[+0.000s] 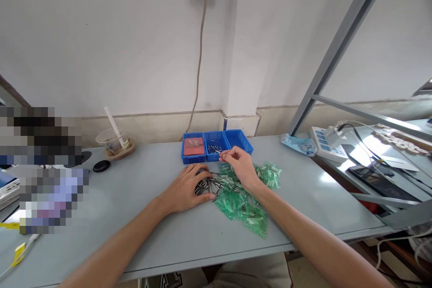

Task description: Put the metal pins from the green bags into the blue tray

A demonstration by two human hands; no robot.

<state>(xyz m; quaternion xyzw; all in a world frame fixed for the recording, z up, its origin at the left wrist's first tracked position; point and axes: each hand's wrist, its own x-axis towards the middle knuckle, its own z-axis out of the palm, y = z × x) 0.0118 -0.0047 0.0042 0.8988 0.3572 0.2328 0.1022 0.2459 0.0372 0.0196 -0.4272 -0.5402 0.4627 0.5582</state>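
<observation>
My left hand [184, 189] rests on the table with thumb and fingers spread around a pile of thin metal pins [206, 185]. Above the front edge of the middle blue bin [213, 158], my right hand [241, 165] is closed in a pinch on what looks like one thin metal pin [222, 152], mostly hidden by the fingertips. Several similar pins [214, 147] lie inside that bin. Green plastic bags [232, 204] with small pieces in them spread under and beside my right wrist, touching the pile's right side.
A left blue bin [194, 159] holds a reddish packet [193, 146]; a right blue bin [239, 140] adjoins the middle one. Farther left stand a plastic cup [116, 141] and a black round object [101, 166]. A power strip [326, 144] and metal frame post [337, 54] are right.
</observation>
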